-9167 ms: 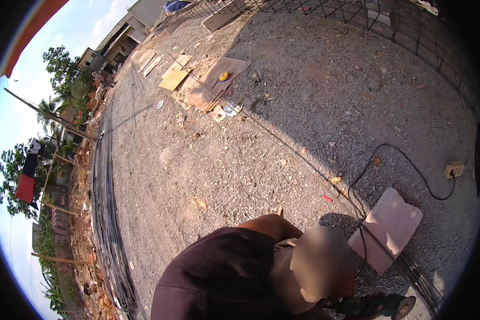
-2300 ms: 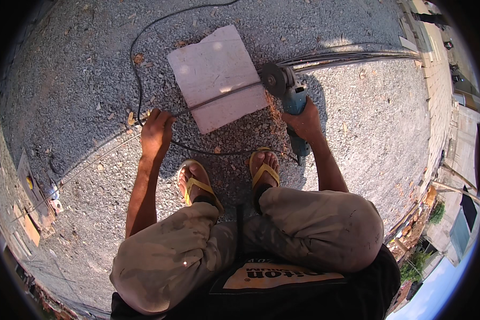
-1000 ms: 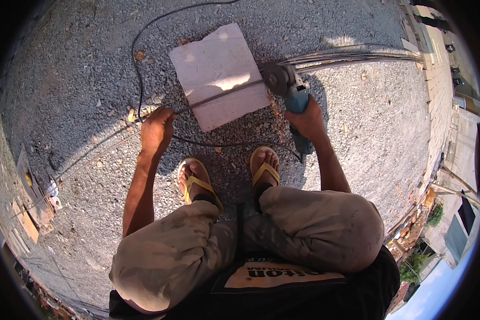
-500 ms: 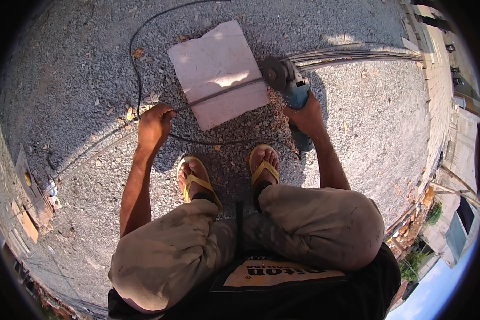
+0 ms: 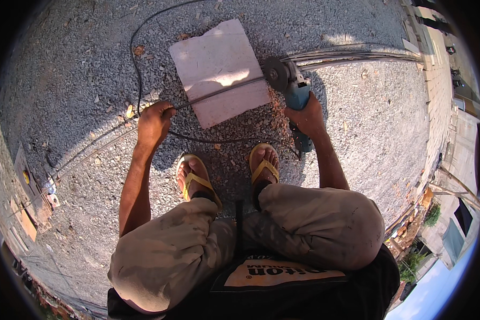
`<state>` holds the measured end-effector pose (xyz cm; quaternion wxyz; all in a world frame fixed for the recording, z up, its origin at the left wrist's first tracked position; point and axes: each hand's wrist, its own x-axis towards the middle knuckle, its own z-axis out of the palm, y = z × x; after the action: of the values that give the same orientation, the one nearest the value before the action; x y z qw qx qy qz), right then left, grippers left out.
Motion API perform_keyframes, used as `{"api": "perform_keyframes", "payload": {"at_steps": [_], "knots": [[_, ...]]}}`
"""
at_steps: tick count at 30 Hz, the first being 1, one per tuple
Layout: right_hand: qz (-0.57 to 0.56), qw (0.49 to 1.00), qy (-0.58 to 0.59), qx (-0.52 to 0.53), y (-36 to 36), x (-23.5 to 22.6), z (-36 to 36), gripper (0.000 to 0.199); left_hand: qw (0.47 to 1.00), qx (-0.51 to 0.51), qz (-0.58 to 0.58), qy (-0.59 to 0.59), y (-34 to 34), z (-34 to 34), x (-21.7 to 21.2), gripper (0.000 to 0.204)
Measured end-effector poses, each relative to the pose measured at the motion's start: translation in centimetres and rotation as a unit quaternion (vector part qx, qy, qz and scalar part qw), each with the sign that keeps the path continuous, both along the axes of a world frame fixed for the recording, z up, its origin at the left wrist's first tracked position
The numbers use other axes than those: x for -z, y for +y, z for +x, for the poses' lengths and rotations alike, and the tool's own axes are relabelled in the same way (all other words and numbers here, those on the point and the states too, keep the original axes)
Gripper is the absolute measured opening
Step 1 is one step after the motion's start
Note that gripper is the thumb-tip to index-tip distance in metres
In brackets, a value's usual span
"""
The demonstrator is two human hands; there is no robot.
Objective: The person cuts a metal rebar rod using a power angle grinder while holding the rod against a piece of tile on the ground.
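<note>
My left hand (image 5: 153, 121) is closed round a thin metal rod (image 5: 218, 95) that lies across a pale square slab (image 5: 213, 61) on the gravel. The rod runs on past my hand to the lower left. With my right hand (image 5: 308, 114) I grip a blue-green angle grinder (image 5: 297, 96), its fingers wrapped round the body. The grinder's dark disc (image 5: 276, 74) stands at the slab's right edge, by the rod; whether it touches the rod I cannot tell. Orange specks, perhaps sparks, show below the disc.
A black cable (image 5: 138, 80) loops over the gravel left of the slab and passes in front of my sandalled feet (image 5: 264, 165). Several long rods (image 5: 357, 55) stretch away to the right. Boards (image 5: 26, 216) lie at the far left, and a block wall (image 5: 434, 106) stands at the right.
Almost nothing differs. The slab and the grinder's disc appear shifted very slightly in the picture, and both hands keep their holds.
</note>
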<state>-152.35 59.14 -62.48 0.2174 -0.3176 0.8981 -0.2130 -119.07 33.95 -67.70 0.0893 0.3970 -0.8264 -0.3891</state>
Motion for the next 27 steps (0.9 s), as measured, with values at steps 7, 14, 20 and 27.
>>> {"api": "perform_keyframes", "payload": {"at_steps": [7,14,20,27], "knots": [[0.009,0.999,-0.035,0.021,-0.3,0.1,0.3,0.068,1.000,-0.005,0.019,-0.019,-0.1,0.2,-0.3,0.010],[0.006,1.000,-0.020,0.014,0.1,0.4,0.5,0.069,0.999,-0.021,0.028,-0.034,0.1,0.0,-0.8,0.010],[-0.016,0.999,-0.030,0.014,0.7,0.3,0.5,0.069,0.999,-0.018,0.024,-0.028,0.3,-0.2,-0.6,0.010],[0.015,0.998,-0.055,0.022,0.6,-0.4,0.6,0.069,0.999,-0.015,0.008,-0.030,0.2,0.3,-0.4,0.010]]}}
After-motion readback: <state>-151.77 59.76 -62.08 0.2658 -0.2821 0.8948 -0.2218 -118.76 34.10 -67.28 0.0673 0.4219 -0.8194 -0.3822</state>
